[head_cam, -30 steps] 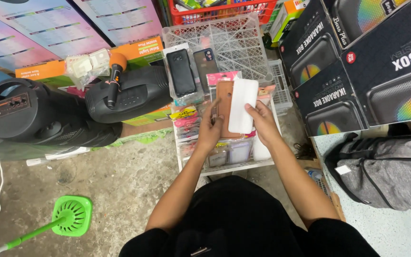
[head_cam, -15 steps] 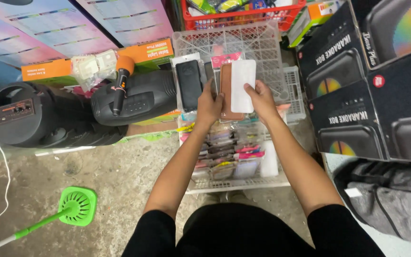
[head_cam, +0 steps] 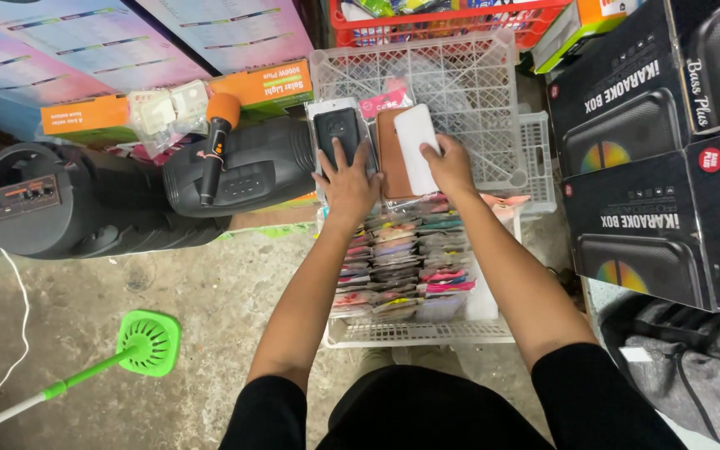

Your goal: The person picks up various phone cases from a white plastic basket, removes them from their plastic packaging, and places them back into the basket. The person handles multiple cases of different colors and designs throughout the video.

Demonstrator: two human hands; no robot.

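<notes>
My left hand (head_cam: 347, 179) lies flat on a packaged black phone case (head_cam: 339, 133) that leans on the white wire crate (head_cam: 468, 83). Beside it, my right hand (head_cam: 450, 167) grips the lower edge of a white phone case (head_cam: 416, 142), which overlaps a brown case (head_cam: 391, 154). Below both hands a white wire tray (head_cam: 418, 332) holds several rows of packaged phone cases (head_cam: 402, 258) in mixed colours.
A black speaker (head_cam: 68, 208) and a second one with an orange-headed microphone (head_cam: 217, 137) lie at left. Black speaker boxes (head_cam: 668, 167) are stacked at right above a grey bag (head_cam: 693, 367). A green fly swatter (head_cam: 139, 346) lies on the concrete floor. A red basket (head_cam: 452, 17) stands behind.
Both hands have moved up from the tray to the wire crate. The left hand has shifted onto the black packaged case; the right still holds the white case.
</notes>
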